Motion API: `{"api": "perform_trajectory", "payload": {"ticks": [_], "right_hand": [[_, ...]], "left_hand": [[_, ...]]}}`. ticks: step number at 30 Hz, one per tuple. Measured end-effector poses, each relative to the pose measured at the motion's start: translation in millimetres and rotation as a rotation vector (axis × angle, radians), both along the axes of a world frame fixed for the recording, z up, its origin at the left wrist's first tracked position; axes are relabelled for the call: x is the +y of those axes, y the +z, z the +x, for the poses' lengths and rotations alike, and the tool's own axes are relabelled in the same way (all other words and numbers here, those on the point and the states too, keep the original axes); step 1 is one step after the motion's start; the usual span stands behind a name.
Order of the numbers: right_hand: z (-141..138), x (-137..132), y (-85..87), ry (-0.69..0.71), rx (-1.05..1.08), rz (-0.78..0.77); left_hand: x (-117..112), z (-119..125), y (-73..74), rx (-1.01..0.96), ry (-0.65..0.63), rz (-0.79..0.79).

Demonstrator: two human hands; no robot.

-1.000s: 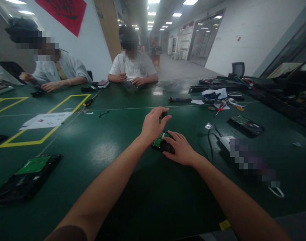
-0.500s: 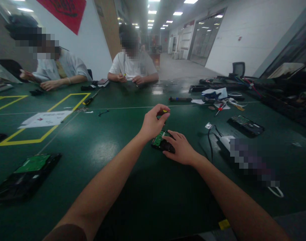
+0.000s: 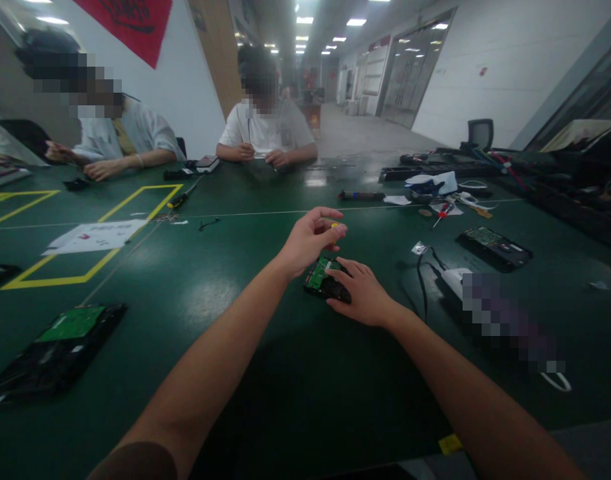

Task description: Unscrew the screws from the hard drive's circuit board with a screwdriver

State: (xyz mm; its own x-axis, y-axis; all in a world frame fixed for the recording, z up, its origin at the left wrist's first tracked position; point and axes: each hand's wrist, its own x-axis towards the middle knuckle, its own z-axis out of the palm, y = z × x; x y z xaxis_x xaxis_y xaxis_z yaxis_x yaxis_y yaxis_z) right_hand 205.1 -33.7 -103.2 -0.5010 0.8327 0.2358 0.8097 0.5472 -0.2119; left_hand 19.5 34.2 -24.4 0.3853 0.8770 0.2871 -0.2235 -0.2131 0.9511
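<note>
My left hand [image 3: 315, 240] is closed in a pinch around a screwdriver [image 3: 334, 231]; its yellow handle end shows between thumb and fingers, and the rest is mostly hidden. Directly below is a small black device [image 3: 313, 287] with an exposed green circuit board [image 3: 321, 272], lying on the green table. My right hand [image 3: 360, 290] grips this device at its right side, thumb on the near edge and fingers across the top. Part of the device is covered by that hand.
Similar opened devices lie at left [image 3: 60, 353] and right [image 3: 494, 247]. A blurred-out strip-like object [image 3: 505, 320] with a black cable [image 3: 421, 287] is right of my hand. A red screwdriver [image 3: 442, 212] and a yellow-black one [image 3: 180, 197] lie farther off. Two people sit opposite.
The fingers of my left hand have loosened and shifted around the yellow handle, showing more of it. My right hand stays on the device. The view has shifted slightly.
</note>
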Motion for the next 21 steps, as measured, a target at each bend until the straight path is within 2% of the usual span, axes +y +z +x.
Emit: {"api": "perform_trajectory", "payload": {"ticks": [7, 13, 21], "right_hand": [[0.1, -0.8, 1.5, 0.001, 0.007, -0.007], [1.4, -0.1, -0.2, 0.006, 0.01, 0.006], [1.1, 0.5, -2.4, 0.005, 0.014, 0.015]], "left_hand": [[-0.4, 1.7, 2.8, -0.084, 0.04, -0.123], [3.4, -2.8, 3.6, -0.023, 0.101, -0.1], [1.9, -0.9, 4.9, -0.047, -0.002, -0.173]]}}
